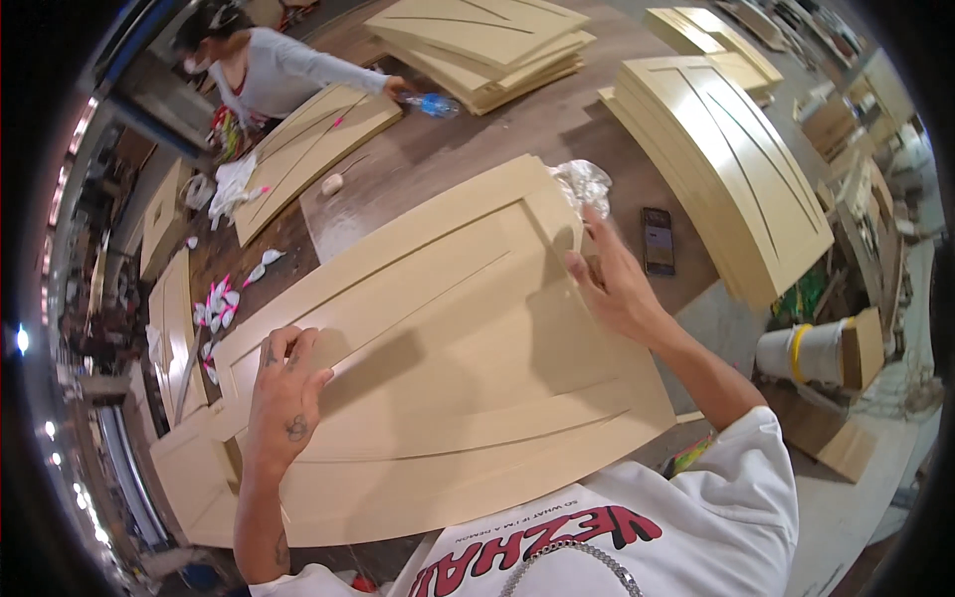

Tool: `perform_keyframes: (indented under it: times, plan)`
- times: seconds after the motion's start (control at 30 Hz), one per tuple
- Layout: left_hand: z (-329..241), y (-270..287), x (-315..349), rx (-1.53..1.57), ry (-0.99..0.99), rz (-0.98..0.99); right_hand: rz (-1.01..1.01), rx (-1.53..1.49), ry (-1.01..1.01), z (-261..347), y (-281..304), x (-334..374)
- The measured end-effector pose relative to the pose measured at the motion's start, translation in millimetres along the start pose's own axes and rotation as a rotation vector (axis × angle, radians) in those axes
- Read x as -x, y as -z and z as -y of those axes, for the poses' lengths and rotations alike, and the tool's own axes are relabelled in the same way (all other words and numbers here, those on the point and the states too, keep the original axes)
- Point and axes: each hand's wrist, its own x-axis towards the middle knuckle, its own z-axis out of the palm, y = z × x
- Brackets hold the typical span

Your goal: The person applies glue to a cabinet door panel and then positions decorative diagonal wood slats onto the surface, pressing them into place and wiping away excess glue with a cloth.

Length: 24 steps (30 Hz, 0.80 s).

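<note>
A large cream-coloured cabinet door panel (428, 398) with grooved lines lies tilted in front of me, its near edge against my shirt. My left hand (286, 393) is over its left part, fingers loosely bent and thumb apart, with nothing visible in them. At the panel's far right corner, my right hand (615, 284) has its thumb and fingers spread by the edge. Its fingertips reach a crumpled clear plastic bag (585, 184), and whether they touch it is hard to tell. Another panel (189, 478) shows partly beneath, at the left.
A phone (658, 242) lies on the brown table (662, 169), right of my hand. Stacks of panels stand at the far side (487, 50) and right (721, 159). Across the table, a person's hand (396, 88) is at a plastic bottle (430, 103). White-and-pink pieces (217, 303) lie left; a white bucket (801, 353) stands right.
</note>
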Motion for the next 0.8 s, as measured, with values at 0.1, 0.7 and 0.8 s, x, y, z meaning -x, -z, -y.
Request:
perform_keyframes:
  times: [0.1, 0.7, 0.8]
  plan:
    - [-2.8, -8.7, -16.0, 0.051, -0.006, 0.009, -0.077, 0.025, 0.17, -16.7, -5.1, -4.8]
    - [-17.8, -29.2, -52.1, 0.066, 0.022, 0.115, 0.063, -0.027, 0.056, -6.4, 2.1, -2.9]
    - [-20.5, -29.7, -54.9, 0.056, 0.022, 0.111, 0.064, -0.037, 0.067, -3.9, 4.0, -1.7]
